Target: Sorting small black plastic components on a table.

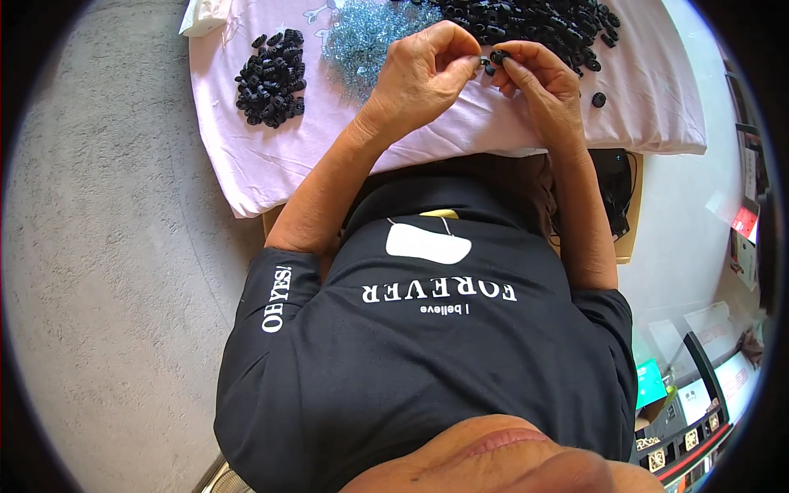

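Observation:
Above the pink cloth my left hand (429, 72) pinches thumb and forefinger together; a tiny dark piece (486, 63) shows at its fingertips, too small to name. Close beside it, my right hand (546, 84) grips a small round black plastic part (498, 57) between thumb and fingers. The fingertips of both hands nearly meet. Behind my left hand lies a heap of clear bluish small plastic pieces (362, 43). Beyond my right hand spreads a large heap of black plastic parts (546, 25). One loose black part (598, 99) lies right of my right hand.
A smaller pile of black parts (271, 82) sits at the table's left. The pink cloth (246, 156) covers the table, its near edge against my body. A white box (205, 16) stands at the far left corner. Boxes and a shelf (690, 411) are on the right.

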`<state>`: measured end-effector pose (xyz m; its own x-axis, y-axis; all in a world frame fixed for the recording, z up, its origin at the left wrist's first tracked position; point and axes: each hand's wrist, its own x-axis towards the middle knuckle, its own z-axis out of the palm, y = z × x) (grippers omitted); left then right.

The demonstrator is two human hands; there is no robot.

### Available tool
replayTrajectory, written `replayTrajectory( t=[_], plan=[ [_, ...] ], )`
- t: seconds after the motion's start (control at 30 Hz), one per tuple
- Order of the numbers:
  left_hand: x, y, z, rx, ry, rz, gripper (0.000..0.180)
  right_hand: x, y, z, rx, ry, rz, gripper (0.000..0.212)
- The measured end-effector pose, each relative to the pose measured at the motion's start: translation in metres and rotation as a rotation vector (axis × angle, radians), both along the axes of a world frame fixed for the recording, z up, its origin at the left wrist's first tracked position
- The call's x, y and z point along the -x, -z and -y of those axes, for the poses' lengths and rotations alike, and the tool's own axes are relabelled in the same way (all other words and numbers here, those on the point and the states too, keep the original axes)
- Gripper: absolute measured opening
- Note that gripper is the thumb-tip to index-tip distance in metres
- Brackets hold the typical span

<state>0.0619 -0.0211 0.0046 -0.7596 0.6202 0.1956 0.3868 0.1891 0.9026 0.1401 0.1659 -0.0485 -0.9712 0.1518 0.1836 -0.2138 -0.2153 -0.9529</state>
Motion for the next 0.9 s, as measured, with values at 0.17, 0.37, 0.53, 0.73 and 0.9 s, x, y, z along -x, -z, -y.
replayTrajectory(
  t=[0.17, 0.37, 0.53, 0.73, 0.9],
  plan=[
    [-0.0023, -0.0055, -0.0049, 0.04, -0.001, -0.044, 0.011, -0.0008, 0.0006, 0.0001, -0.031, -0.017, 0.0, 0.022],
    [0.0006, 0.0028, -0.0031, -0.006, 0.058, -0.029, 0.014, -0.0006, 0.002, -0.0013, -0.012, -0.032, -0.01, 0.022],
    [-0.0003, 0.0031, -0.0048, -0.076, 0.04, 0.085, 0.013, -0.0012, 0.001, -0.0015, -0.028, -0.029, 0.0, 0.022],
    [-0.0049, 0.0011, -0.0069, -0.082, 0.049, 0.148, 0.008, -0.0012, 0.0003, -0.0007, -0.019, -0.023, 0.006, 0.021],
    [-0.0041, -0.0005, -0.0053, -0.044, 0.06, 0.088, 0.007, -0.0015, -0.0006, -0.0008, -0.039, -0.018, -0.003, 0.021]
  ],
)
